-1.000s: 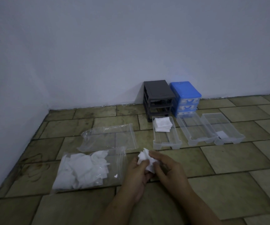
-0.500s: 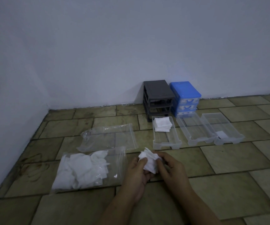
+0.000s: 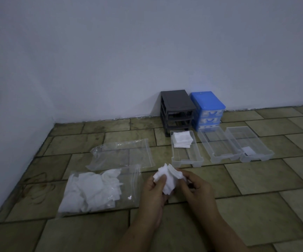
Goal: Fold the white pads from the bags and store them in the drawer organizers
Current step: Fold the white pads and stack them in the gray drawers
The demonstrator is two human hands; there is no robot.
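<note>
Both hands gripped a small bundle of white pads over the tiled floor

The left hand point(image 3: 153, 194) and right hand point(image 3: 195, 188) held the pads point(image 3: 168, 180) between curled fingers, just in front of a clear drawer point(image 3: 183, 160) with folded pads point(image 3: 181, 140) stacked at its far end; a bag point(image 3: 128, 180) of loose pads lay to the left, near a flat empty bag point(image 3: 121, 155)
</note>
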